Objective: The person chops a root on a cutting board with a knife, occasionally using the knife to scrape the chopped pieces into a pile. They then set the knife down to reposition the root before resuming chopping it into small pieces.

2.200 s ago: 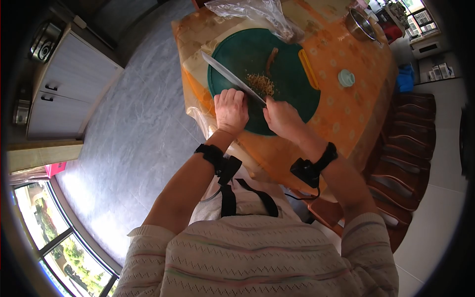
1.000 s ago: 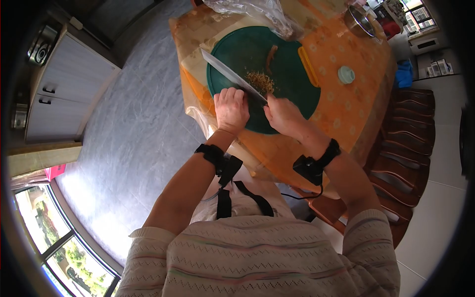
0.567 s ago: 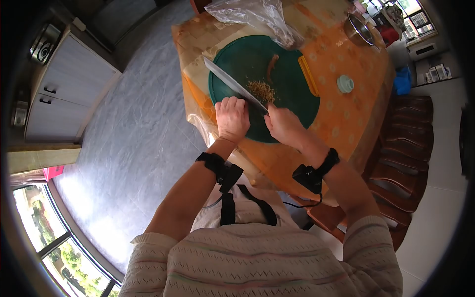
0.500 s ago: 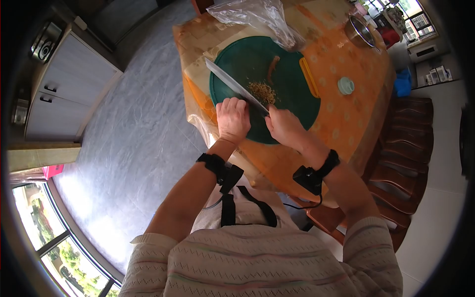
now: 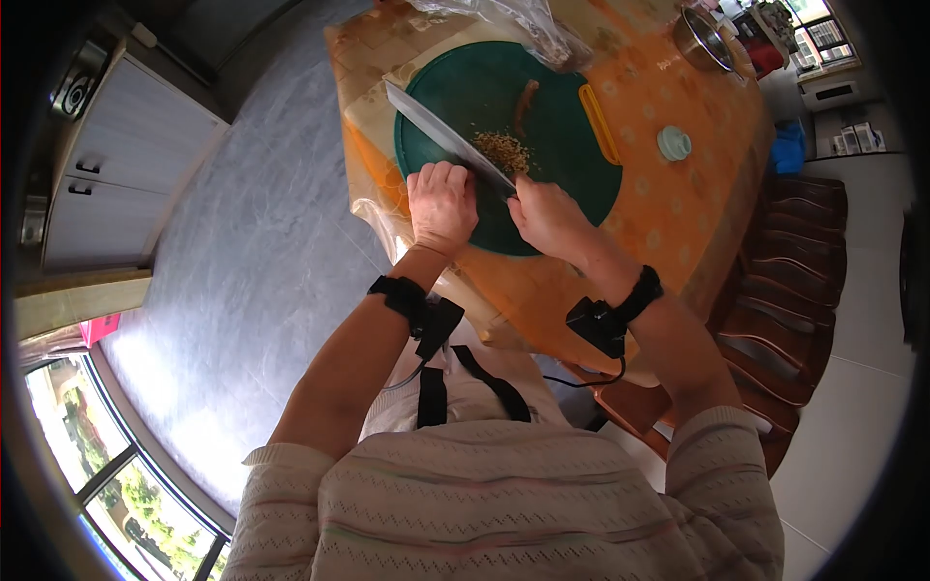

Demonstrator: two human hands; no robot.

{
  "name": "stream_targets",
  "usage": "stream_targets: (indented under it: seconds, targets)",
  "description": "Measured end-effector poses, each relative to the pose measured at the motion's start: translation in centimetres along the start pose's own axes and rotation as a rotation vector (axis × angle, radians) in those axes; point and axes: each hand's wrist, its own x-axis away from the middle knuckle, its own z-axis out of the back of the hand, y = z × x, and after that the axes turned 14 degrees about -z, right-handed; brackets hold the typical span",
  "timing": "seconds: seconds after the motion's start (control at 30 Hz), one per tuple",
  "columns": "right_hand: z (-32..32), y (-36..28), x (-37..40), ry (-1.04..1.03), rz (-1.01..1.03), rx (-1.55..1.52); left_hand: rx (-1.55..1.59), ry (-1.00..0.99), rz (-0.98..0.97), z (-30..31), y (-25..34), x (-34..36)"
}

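Observation:
A green round cutting board [image 5: 572,165] with a yellow handle lies on the table. My right hand [image 5: 550,215] is closed round the handle end of a large knife [image 5: 436,128], whose blade slants up to the left across the board. Curled at the board's near left edge, my left hand [image 5: 443,205] is closed beside the blade; whatever its fingers hold is hidden. Chopped brown bits [image 5: 502,151] lie in a small heap just beyond the blade. Behind them rests a thin reddish-brown strip [image 5: 525,107].
The table [image 5: 668,203] has a patterned orange cloth. A clear plastic bag [image 5: 552,39] touches the board's far side. Farther right are a pale green lid-like object [image 5: 674,143] and a metal bowl [image 5: 699,46]. Brown wooden chairs [image 5: 775,300] stand at the right.
The whole view has shifted, so the board and table appear higher in the frame. Both hands and the knife keep nearly the same place on the board.

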Motion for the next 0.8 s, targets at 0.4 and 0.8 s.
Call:
stream_targets:
  seconds: [0.4,0.8]
  targets:
    - [0.7,1.2,-1.2,-0.07,0.022,-0.106,0.0,-0.029,0.011,0.1,0.1,0.1]
    - [3.3,4.0,-2.0,-0.119,-0.067,-0.224,0.003,-0.043,0.024,0.3,0.2,-0.1]
